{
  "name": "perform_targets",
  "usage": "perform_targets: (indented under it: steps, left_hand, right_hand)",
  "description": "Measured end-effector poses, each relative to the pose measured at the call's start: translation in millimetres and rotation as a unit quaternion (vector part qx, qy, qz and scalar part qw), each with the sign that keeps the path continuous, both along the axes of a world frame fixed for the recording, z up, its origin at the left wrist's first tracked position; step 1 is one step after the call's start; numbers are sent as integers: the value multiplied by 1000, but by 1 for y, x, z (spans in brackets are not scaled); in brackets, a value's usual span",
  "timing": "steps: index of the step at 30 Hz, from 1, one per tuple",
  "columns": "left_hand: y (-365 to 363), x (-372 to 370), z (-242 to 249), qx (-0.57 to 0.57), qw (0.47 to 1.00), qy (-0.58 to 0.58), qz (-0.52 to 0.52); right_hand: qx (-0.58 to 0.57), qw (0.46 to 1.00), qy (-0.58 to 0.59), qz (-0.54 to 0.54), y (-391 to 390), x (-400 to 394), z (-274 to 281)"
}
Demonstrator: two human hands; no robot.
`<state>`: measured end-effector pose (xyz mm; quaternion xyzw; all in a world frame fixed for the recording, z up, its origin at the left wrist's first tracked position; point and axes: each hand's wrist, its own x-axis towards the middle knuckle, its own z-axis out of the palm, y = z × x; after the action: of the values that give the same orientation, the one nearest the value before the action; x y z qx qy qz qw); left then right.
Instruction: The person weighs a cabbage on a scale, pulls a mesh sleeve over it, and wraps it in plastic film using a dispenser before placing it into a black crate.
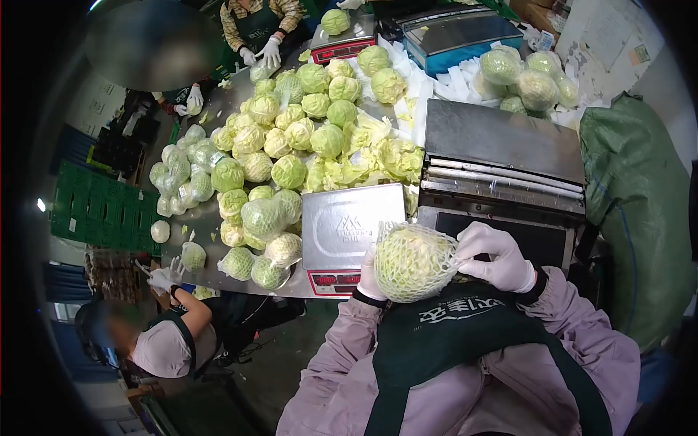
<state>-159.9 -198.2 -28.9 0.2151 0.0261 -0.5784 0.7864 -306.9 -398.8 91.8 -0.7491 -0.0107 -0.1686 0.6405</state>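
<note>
A cabbage in a white foam net [413, 263] is between my two gloved hands, just above the apron. My left hand [371, 276] holds it from its left side, with fingers partly hidden behind the cabbage. At the right side, my right hand [494, 256] pinches the edge of the net between thumb and fingers. A scale with a bare metal plate [352, 227] and a red display is left of the netted cabbage. Behind and right of it stands a wrapping machine [502, 171] with metal rollers.
Cabbages [287, 138], some netted, and loose leaves [371, 163] cover the metal table [211, 251]. Co-workers stand at the far side and left. Netted cabbages [538, 89] lie back right. A green sack [636, 218] stands right; green crates [102, 207] are left.
</note>
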Motion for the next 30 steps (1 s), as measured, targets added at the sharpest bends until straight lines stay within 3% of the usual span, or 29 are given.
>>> perform_targets:
  steps: [3,5,6,8,10,11,12,13,14,16,17,18,20,21,22,24,25,26,28,29,30]
  left_hand:
    - [-1,-6,-1,15,1000,-13,-15]
    - [-7,-10,8,5,1000,1,-20]
    - [-11,-12,13,-35,999,4,-12]
    - [-13,-12,18,-76,997,7,-1]
    - [-10,-9,19,-68,997,5,-28]
    - [-9,-8,19,-68,997,2,-22]
    - [-9,-6,20,-48,996,-65,-33]
    - [-11,-5,23,-28,990,-131,-44]
    - [-13,-4,27,-28,990,-133,-40]
    - [-16,-4,37,82,944,-308,-80]
    - [-16,-2,39,82,929,-346,-105]
    - [-16,-4,42,84,929,-347,-99]
    - [-17,-13,54,106,860,-470,-169]
    - [-17,-18,61,109,848,-482,-191]
    - [-20,-26,67,115,849,-484,-178]
    - [-21,-35,76,131,777,-602,-129]
    - [-20,-39,85,153,736,-652,-101]
    - [-18,-42,87,161,734,-652,-97]
    - [-19,-48,88,137,712,-688,-47]
    - [-23,-53,87,140,673,-726,15]
    - [-23,-54,83,139,674,-726,16]
  right_hand:
    - [48,997,-47,26,4,2,3]
    - [170,983,35,64,8,-3,2]
    - [170,983,35,65,5,-6,4]
    - [257,936,223,93,-2,-11,16]
    - [210,946,239,68,-2,-4,13]
    - [106,959,257,53,-5,-4,-1]
    - [1,962,272,36,-7,-5,-9]
    - [-30,952,302,44,-8,-5,-10]
    - [-31,952,300,48,-10,-8,-15]
    - [3,954,281,107,-14,-15,-31]
    - [77,924,348,136,-16,-14,-29]
    - [74,924,347,142,-16,-16,-41]
    - [133,944,237,187,-14,-19,-77]
    - [89,941,228,235,-18,-18,-86]
    - [87,939,226,244,-21,-17,-84]
    - [81,934,201,283,-28,-18,-78]
    - [402,836,286,240,-32,-29,-101]
    - [372,859,281,213,-25,-23,-68]
    - [613,744,179,196,-13,-25,-56]
    - [612,744,179,198,-12,-26,-65]
    - [609,764,141,162,-13,-26,-80]
